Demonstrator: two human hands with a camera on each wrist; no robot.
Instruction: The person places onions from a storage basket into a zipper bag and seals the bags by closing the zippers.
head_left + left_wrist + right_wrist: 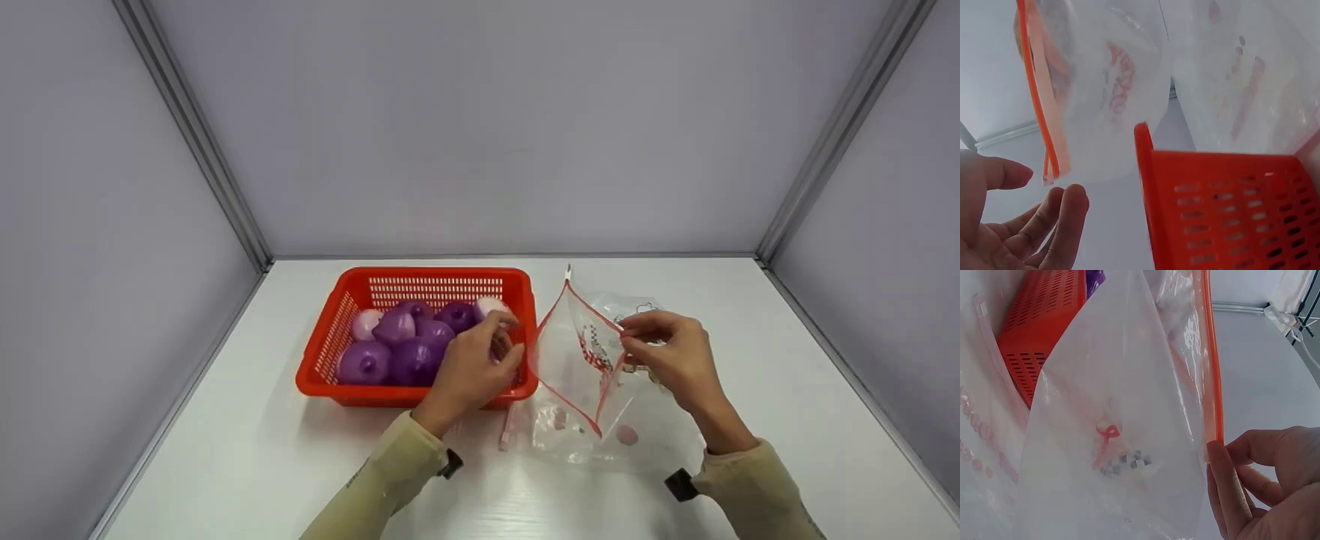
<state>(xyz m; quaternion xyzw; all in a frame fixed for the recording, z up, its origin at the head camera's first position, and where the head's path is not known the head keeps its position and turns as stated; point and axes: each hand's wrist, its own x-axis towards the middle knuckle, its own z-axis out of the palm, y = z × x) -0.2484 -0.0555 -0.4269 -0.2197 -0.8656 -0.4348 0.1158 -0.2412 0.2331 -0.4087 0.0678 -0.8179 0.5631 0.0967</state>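
Note:
My right hand [671, 356] pinches the red zip edge of a clear zip bag [559, 349] between thumb and fingers. The bag's mouth gapes in a diamond shape, and red and dark print shows on its side. Over the right end of a red basket [420, 392] hovers my left hand [472, 367], its thumb and fingers apart with nothing between them. In the left wrist view, its fingertips [1075, 194] are close to the bag's zip end. Inside the basket lie several purple onions [365, 362] and a pale one [491, 306], partly behind the left hand.
More clear plastic bags [652, 431] lie flat on the white table [232, 442], under and around the raised one. Grey panels [480, 135] enclose the table at the back and both sides.

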